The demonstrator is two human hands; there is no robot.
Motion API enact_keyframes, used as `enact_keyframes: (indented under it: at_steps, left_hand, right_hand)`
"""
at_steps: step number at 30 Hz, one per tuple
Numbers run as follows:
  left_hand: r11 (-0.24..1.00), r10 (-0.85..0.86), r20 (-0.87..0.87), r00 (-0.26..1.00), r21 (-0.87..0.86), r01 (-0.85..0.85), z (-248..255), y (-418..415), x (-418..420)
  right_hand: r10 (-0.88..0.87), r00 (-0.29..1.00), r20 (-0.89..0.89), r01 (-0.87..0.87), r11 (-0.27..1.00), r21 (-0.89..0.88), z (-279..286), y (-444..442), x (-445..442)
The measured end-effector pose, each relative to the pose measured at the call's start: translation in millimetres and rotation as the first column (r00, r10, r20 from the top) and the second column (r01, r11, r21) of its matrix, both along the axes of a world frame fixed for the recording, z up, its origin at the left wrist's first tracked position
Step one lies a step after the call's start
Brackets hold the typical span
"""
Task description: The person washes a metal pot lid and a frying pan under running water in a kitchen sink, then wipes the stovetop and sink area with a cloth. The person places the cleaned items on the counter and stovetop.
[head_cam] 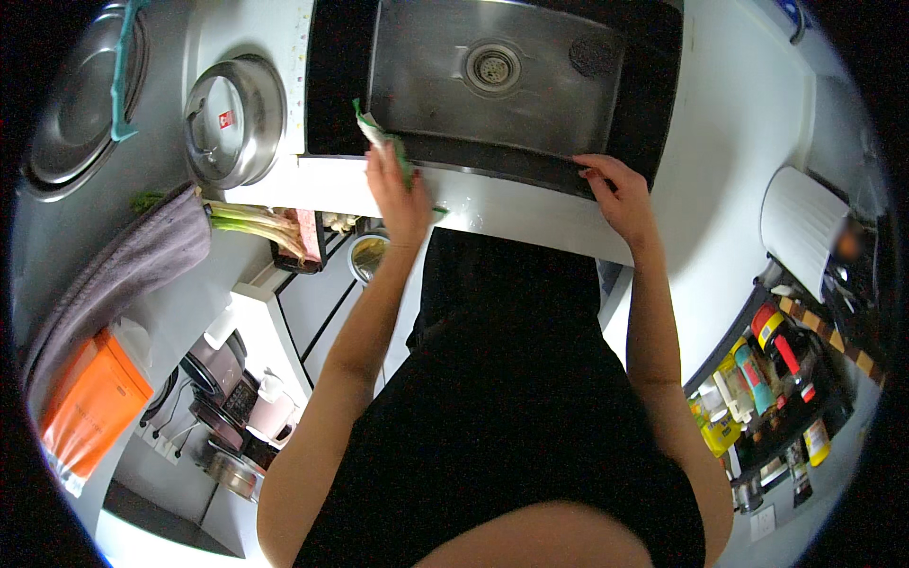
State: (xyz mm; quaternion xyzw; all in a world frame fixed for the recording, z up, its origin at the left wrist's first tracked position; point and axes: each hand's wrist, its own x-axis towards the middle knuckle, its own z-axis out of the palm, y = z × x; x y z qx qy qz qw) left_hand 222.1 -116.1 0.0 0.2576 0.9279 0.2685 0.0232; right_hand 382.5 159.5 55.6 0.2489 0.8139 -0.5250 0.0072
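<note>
My left hand (398, 192) presses a white cloth with green edging (374, 130) at the front left corner of the sink's black rim (337, 106). Part of the cloth is hidden under the palm. On the right, my right hand (619, 192) touches the front rim with bent fingertips, thumb apart, and nothing shows in it. Beyond both hands lies the stainless steel sink basin (426, 85) with a round drain strainer (493, 67). A dark round scouring pad (593, 55) sits in its far right corner. Water drops dot the white counter edge (465, 202).
A steel pot with a glass lid (238, 121) stands left of the sink. A grey towel (142, 263) and an orange pack (99, 405) hang at left, near scallions (263, 224). To the right are a ribbed white container (802, 227) and a rack of bottles (760, 376).
</note>
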Motion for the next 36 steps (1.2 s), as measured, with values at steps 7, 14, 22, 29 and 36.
enact_keyframes:
  at_steps: [7,14,22,29,36]
  left_hand:
    - [0.855,-0.519,0.155,0.841,0.089,0.511,4,119,119]
    - [0.832,-0.554,0.165,0.816,0.139,0.537,18,219,193]
    - [0.845,-0.326,0.913,0.245,0.398,-0.357,-5,248,139]
    - [0.772,-0.54,0.835,0.105,0.541,-0.333,17,167,44]
    - [0.934,-0.311,0.09,0.946,-0.156,0.322,-21,26,-110]
  right_hand:
    - [-0.096,0.995,0.021,0.093,0.992,0.089,2,0,37]
    - [-0.553,0.833,0.009,0.544,0.822,0.168,39,31,102]
    - [-0.665,0.746,0.016,0.636,0.706,-0.31,23,-2,65]
    - [-0.383,0.89,0.249,0.455,0.706,-0.543,-27,15,-27]
    - [0.024,0.773,0.634,-0.63,0.147,0.762,-49,123,-113]
